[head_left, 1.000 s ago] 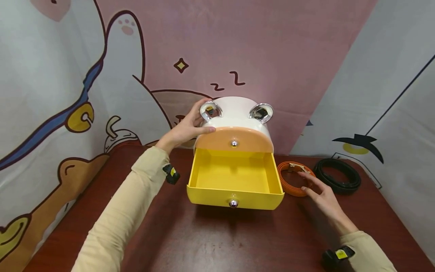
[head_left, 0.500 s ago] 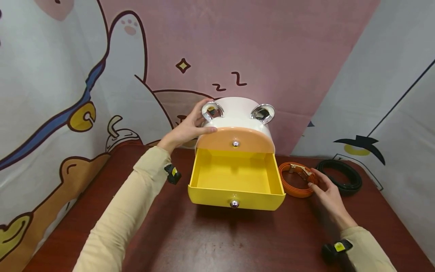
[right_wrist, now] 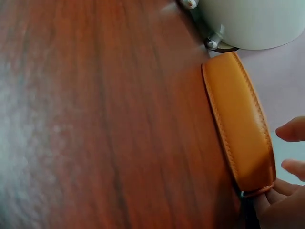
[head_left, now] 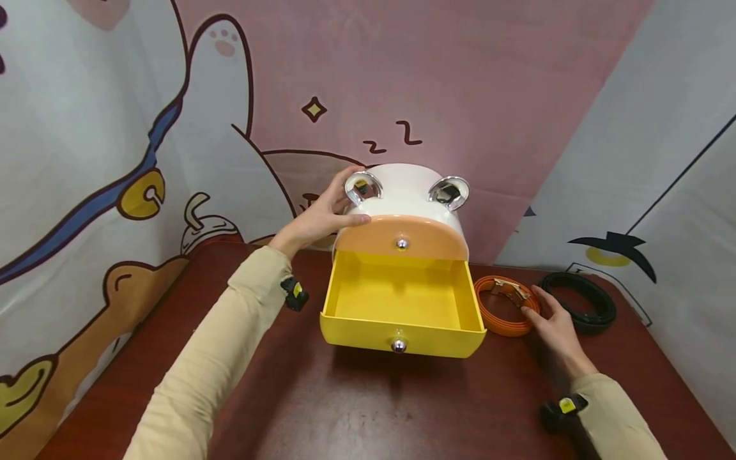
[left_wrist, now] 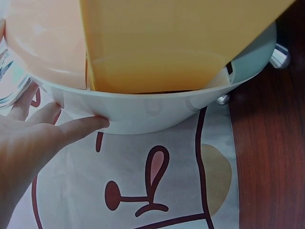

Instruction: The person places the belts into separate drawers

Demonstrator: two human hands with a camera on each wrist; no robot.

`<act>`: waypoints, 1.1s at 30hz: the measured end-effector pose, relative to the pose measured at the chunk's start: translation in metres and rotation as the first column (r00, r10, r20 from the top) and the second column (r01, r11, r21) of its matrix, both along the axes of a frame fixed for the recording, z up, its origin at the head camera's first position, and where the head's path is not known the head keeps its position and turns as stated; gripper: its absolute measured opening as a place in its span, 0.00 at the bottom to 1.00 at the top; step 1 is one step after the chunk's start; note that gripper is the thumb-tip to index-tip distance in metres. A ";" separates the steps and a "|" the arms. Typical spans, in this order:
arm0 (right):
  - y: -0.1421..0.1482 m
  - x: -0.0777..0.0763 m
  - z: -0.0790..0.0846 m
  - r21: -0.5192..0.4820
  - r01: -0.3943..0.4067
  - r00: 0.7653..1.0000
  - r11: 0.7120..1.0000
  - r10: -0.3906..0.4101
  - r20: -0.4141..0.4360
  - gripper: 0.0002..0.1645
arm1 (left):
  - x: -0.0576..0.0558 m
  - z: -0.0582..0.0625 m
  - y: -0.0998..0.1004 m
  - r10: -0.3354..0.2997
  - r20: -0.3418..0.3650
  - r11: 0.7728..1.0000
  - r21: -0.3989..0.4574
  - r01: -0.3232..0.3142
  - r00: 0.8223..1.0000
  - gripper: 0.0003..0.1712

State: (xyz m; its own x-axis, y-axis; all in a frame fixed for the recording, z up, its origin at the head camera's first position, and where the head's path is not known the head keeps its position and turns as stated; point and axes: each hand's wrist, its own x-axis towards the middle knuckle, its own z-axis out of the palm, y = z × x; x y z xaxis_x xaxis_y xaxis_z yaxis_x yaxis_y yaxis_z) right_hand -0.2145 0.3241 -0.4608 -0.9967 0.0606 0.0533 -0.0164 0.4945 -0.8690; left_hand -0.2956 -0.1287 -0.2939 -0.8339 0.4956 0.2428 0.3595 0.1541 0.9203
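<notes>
A rounded white cabinet (head_left: 402,181) with silver ear-like knobs stands at the back centre. Its yellow drawer (head_left: 397,287) is pulled out and holds nothing; the orange drawer (head_left: 402,237) above is closed. My left hand (head_left: 323,214) rests on the cabinet's left side, thumb at the front. Spread fingertips (left_wrist: 97,123) touch the white wall in the left wrist view. My right hand (head_left: 554,327) is at the right edge of a coiled orange belt (head_left: 499,326) with a metal buckle. In the right wrist view, lower fingers reach the belt's end while two fingertips (right_wrist: 291,130) stay apart from it.
A coiled black belt (head_left: 600,306) lies right of my right hand, near the back edge of the dark red-brown table (head_left: 368,415). A printed cartoon backdrop (head_left: 489,83) stands directly behind. The yellow drawer juts forward, left of the orange belt.
My right hand has drawn back from over the orange belt to its right edge, then stayed there. My left hand and the drawers keep their positions; the head view has shifted slightly.
</notes>
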 end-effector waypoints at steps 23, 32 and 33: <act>0.003 -0.007 -0.010 0.120 0.117 0.987 0.986 -0.128 0.094 0.40 | 0.005 0.005 0.002 0.006 0.017 1.000 -0.018 -0.005 1.000 0.53; 0.002 -0.004 -0.013 0.052 0.273 0.956 0.961 -0.276 0.097 0.38 | 0.001 0.000 0.000 0.025 -0.002 0.999 -0.023 -0.025 1.000 0.52; 0.001 -0.004 -0.012 0.052 0.286 0.952 0.957 -0.290 0.096 0.38 | 0.001 0.000 0.000 0.021 -0.005 1.000 -0.019 -0.021 1.000 0.52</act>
State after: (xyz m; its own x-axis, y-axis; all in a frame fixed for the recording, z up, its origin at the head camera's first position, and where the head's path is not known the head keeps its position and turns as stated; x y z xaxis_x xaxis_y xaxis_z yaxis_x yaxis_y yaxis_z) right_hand -0.2187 0.3251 -0.4732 -0.9375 0.3458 -0.0397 0.2189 0.4970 -0.8397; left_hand -0.2941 -0.1285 -0.2937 -0.8431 0.4824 0.2376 0.3606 0.1794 0.9153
